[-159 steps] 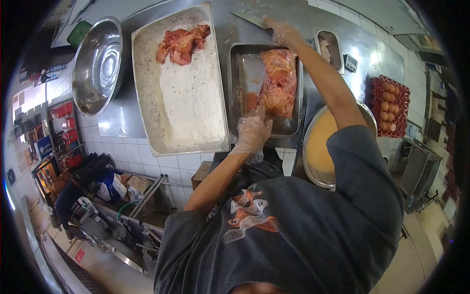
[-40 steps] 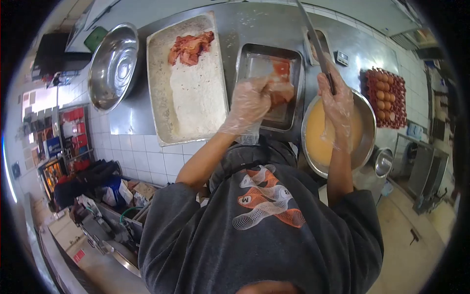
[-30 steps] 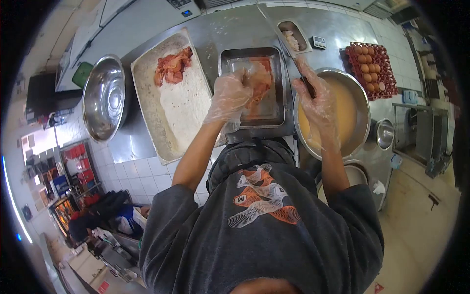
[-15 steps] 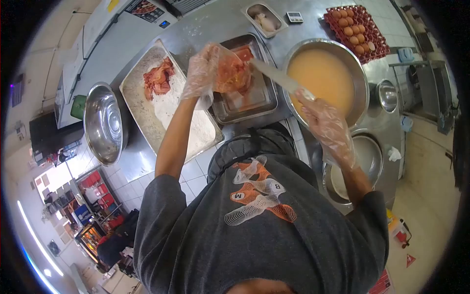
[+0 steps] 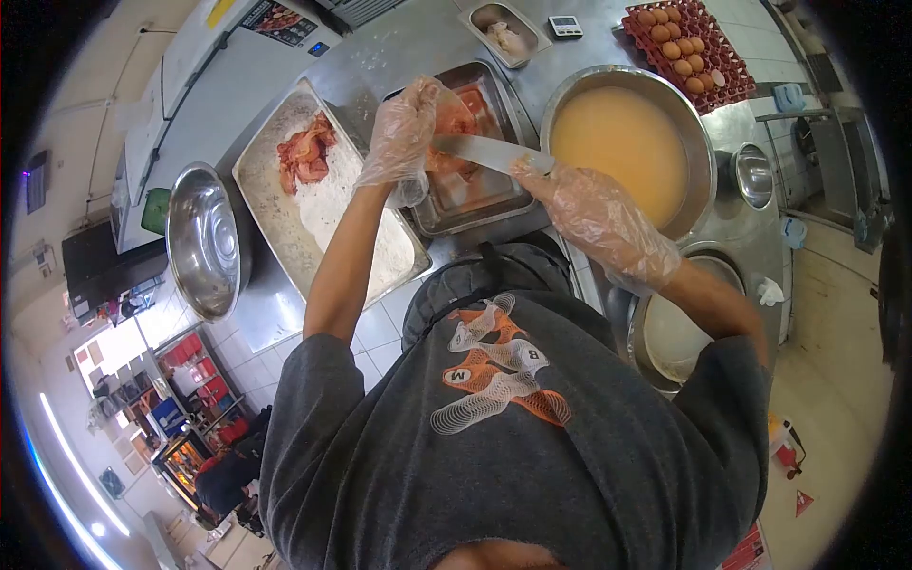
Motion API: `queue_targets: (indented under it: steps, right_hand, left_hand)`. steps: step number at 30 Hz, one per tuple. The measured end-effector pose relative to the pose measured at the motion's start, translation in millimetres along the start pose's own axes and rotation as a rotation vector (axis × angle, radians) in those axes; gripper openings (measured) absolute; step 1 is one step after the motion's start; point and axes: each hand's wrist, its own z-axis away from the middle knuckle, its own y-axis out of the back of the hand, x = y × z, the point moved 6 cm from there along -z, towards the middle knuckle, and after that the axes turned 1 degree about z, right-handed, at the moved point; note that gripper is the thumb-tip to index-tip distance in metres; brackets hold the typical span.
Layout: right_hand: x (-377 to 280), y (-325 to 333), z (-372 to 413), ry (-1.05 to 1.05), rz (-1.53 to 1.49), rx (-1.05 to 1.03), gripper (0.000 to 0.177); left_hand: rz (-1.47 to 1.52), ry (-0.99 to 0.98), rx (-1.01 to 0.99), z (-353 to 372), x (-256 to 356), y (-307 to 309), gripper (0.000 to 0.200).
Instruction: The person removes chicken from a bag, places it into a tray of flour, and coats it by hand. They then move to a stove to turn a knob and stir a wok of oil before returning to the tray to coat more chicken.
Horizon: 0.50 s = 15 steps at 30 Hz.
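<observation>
Over a metal tray [image 5: 518, 201], my left hand [image 5: 401, 133], in a clear plastic glove, is closed on a piece of raw meat [image 5: 456, 118]. My right hand [image 5: 608, 220], gloved the same way, grips the handle of a knife [image 5: 489, 154]. The wide blade points left, and its tip lies right at the meat beside my left fingers. Reddish liquid and meat show in the tray underneath. More raw meat strips [image 5: 306, 152] lie on white flour [image 5: 366, 242] in the larger tray to the left.
Right of the hands stands a large bowl of orange-yellow liquid [image 5: 617, 133]. Behind are a small metal pan [image 5: 518, 52], a digital timer [image 5: 564, 27] and eggs on a red tray [image 5: 736, 85]. An empty steel bowl [image 5: 202, 242] sits at left, another bowl [image 5: 670, 337] near my right forearm.
My right hand has moved left and slightly down with the knife, bringing the blade across to the meat near my left hand. My left hand stays nearly in place, still holding the meat.
</observation>
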Motion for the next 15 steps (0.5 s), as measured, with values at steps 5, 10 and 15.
queue_targets:
  steps: [5, 10, 15]
  right_hand:
    - [0, -3, -6, 0.041, -0.018, 0.062, 0.053]
    - [-1, -17, -24, 0.059, -0.071, 0.114, 0.053]
    - [-6, -27, -42, 0.071, -0.058, 0.077, 0.05]
  left_hand:
    - [-0.039, -0.14, -0.051, 11, 20, -24, 0.012]
    - [-0.204, 0.011, -0.019, 8, 9, -16, 0.015]
    - [-0.211, -0.015, 0.105, 5, -22, -12, 0.02]
